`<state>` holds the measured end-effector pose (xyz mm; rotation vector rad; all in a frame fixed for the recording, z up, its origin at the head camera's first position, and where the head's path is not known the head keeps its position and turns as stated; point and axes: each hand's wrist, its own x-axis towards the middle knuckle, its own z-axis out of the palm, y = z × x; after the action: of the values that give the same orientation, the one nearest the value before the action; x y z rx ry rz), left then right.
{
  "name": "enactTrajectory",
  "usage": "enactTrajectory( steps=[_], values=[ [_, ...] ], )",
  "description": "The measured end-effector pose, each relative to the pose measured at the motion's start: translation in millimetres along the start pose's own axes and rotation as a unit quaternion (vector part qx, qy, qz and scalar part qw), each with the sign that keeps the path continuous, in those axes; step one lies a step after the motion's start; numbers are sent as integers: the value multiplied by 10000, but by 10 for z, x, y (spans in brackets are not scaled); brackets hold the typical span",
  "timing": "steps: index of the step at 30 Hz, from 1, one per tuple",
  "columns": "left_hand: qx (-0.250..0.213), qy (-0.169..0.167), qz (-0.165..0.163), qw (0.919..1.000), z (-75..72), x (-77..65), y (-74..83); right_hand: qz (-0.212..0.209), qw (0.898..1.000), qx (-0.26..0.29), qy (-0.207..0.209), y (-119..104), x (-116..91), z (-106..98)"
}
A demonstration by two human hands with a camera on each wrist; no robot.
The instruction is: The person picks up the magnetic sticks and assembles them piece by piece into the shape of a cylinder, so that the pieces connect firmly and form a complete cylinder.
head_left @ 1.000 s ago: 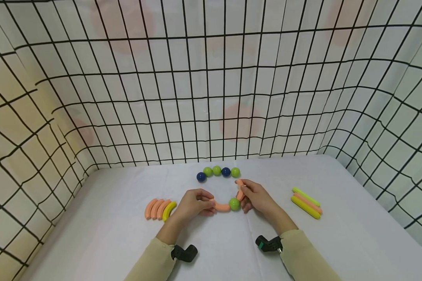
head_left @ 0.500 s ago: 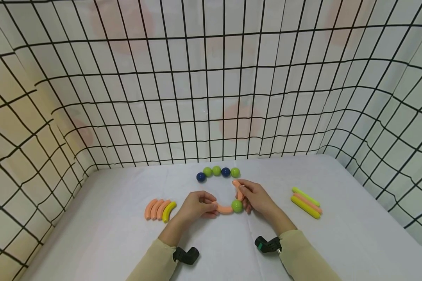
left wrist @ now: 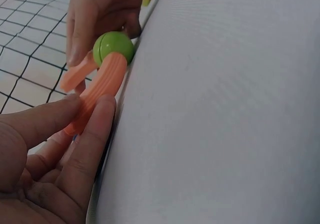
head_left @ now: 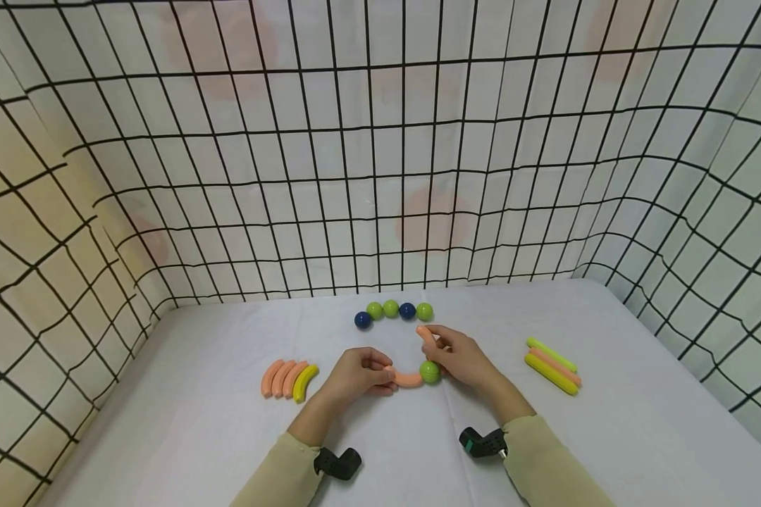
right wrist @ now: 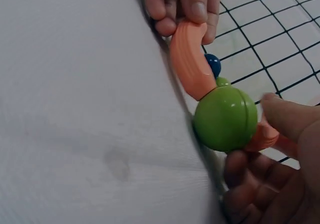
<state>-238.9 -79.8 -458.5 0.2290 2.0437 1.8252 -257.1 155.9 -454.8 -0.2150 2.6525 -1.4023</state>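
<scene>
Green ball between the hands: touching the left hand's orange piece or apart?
Touching: in the right wrist view, the green ball meets the end of the orange piece, no visible gap. Whether they're locked, cannot tell.

left hand (head_left: 355, 377), left orange arc (head_left: 409, 380) and green ball (head_left: 430, 372) shifted slightly toward right edge of table (head_left: 177, 436), far end of right orange arc (head_left: 425, 334) leaned toward left edge, right hand (head_left: 461, 359) covered more of it

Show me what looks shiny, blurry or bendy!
Head view: the black grid bends near the sides, lens or cloth, can't tell. Right wrist view: white glints on the green ball, and the right hand looks soft. Left wrist view: a glint too.
</scene>
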Motion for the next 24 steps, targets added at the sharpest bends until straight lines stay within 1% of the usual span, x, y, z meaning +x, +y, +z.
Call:
enactTrajectory(
  steps=[3, 7, 10, 17, 24],
  values=[
    [14, -2, 27, 10000, -1, -1, 3, -24, 9989, -407, -222, -24, -20, -34],
    [25, -10, 50, 10000, -4, -4, 5, -20, 9961, -670, -565, -43, -40, -68],
    [63, -29, 31, 10000, -7, -9, 8, -59, 9947, -739, -720, -56, -55, -72],
    [255, -79, -85, 9996, -22, -16, 17, -103, 9954, -648, -700, -84, -81, -55],
    [405, -196, -74, 9990, -28, -31, 32, -203, 9953, -846, -427, -66, -91, -35]
  ],
)
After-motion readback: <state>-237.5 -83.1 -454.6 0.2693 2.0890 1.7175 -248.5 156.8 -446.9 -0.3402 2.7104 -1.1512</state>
